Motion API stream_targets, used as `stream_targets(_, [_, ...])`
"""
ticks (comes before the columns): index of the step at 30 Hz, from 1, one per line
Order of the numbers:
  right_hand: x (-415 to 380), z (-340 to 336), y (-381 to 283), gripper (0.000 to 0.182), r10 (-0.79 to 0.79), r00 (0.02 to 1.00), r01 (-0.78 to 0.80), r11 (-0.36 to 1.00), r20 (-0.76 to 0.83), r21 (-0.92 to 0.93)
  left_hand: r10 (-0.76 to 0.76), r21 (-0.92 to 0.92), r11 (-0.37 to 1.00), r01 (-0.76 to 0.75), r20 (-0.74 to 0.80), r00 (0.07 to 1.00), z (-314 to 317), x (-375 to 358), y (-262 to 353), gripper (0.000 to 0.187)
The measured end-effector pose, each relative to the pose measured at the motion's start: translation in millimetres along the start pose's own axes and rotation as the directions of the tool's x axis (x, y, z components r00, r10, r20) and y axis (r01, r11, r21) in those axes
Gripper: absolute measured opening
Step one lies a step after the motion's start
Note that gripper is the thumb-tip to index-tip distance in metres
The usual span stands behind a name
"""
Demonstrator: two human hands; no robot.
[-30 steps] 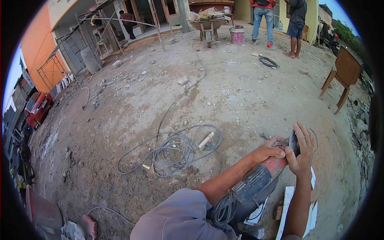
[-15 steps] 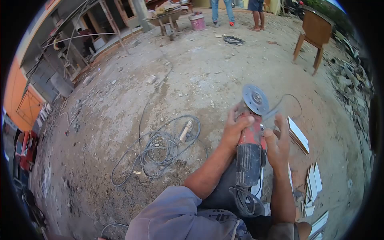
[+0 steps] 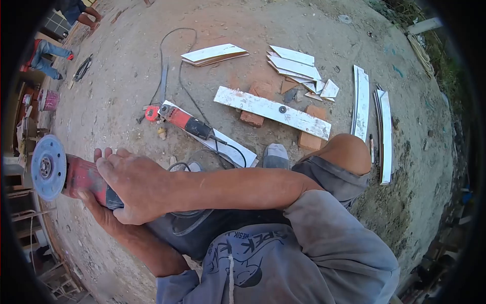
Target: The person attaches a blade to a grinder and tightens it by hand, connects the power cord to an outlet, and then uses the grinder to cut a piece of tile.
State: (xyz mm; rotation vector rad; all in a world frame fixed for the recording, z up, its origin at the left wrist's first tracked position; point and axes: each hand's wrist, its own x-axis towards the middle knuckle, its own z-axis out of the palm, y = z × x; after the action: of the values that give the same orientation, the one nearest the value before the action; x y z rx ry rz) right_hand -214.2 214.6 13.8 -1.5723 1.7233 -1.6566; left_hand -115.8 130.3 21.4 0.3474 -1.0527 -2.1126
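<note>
Fingers of the right hand (image 3: 132, 185) lie pressed together over the red angle grinder (image 3: 76, 177), while the left hand (image 3: 98, 210) cups it from beneath. Half a second ago the tool pointed away over coiled cable; now it is swung leftward, disc (image 3: 48, 167) edge-out, suggesting repositioning. Its grey disc looks dusty and still, body scuffed. Another grinder (image 3: 185, 120) lies on the ground by white strips (image 3: 273, 111).

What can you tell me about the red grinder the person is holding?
The angle grinder has a dusty red body and a round grey disc at its head, facing the camera at the left edge. It lies roughly level above the dirt ground. The right hand covers its body from above; the left hand grips from beneath.
</note>
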Motion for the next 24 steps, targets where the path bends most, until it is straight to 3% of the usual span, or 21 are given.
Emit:
stream_targets(2, [9.3,-4.9,8.2,0.070,-0.156,0.988,0.154,0.980,0.000,-0.129,-0.058,-0.008,0.998,0.058,-0.007,0.998,-7.2,6.8,7.4,0.065])
stream_targets(4, [16.7,-38.9,25.9,0.062,-0.162,0.967,0.167,0.986,0.195,-0.007,0.016,0.084,0.996,-0.023,0.078,0.997,-39.2,22.3,18.1,0.062])
stream_targets(5, [15.8,-59.8,44.7,0.056,-0.069,0.961,0.075,0.997,0.269,-0.010,0.025,0.024,0.999,-0.028,0.084,0.996,-44.8,26.9,20.2,0.058])
stream_targets(7, [-0.9,-109.3,101.1,0.053,0.243,0.966,-0.220,0.954,0.090,-0.205,0.092,0.037,0.995,-0.094,0.063,0.994,-47.7,25.2,24.2,0.057])
stream_targets(9, [-49.9,-160.8,200.4,0.054,0.555,0.801,-0.577,0.617,-0.223,-0.535,0.149,0.018,0.988,-0.151,0.074,0.986,-57.5,25.0,32.4,0.057])
stream_targets(10, [-83.9,-183.2,232.6,0.052,0.686,0.632,-0.710,0.326,-0.361,-0.624,0.166,0.031,0.985,-0.168,0.053,0.985,-64.5,22.0,39.0,0.057])
stream_targets(11, [-131.9,-201.4,282.2,0.051,0.689,0.570,-0.732,0.178,-0.448,-0.658,0.114,-0.038,0.993,-0.113,0.028,0.993,-71.1,20.2,45.8,0.058])
stream_targets(12, [-158.7,-212.1,295.4,0.052,0.797,0.404,-0.769,0.030,-0.449,-0.639,0.059,-0.112,0.992,-0.057,0.012,0.998,-76.7,19.5,51.6,0.059])
stream_targets(13, [-181.6,-208.4,293.4,0.049,0.781,0.400,-0.771,0.005,-0.479,-0.637,0.079,-0.108,0.991,-0.078,0.001,0.997,-82.1,19.7,55.0,0.059])
stream_targets(15, [-215.9,-203.1,308.1,0.050,0.859,0.368,-0.743,0.041,-0.355,-0.668,0.083,-0.226,0.968,-0.107,-0.111,0.990,-95.0,13.3,61.4,0.060])
stream_targets(17, [-235.4,-195.3,326.4,0.044,0.736,0.475,-0.765,0.075,-0.482,-0.640,0.061,-0.270,0.958,-0.095,-0.130,0.990,-110.8,7.2,69.4,0.059])
stream_targets(20, [-249.8,-217.1,350.3,0.033,0.746,0.490,-0.801,0.182,-0.450,-0.570,0.058,-0.342,0.932,-0.117,-0.177,0.983,-124.6,1.6,77.2,0.059])
stream_targets(24, [-238.2,-216.2,347.4,0.024,0.727,0.466,-0.805,0.110,-0.505,-0.583,0.073,-0.347,0.924,-0.158,-0.244,0.967,-133.2,-9.2,85.4,0.060])
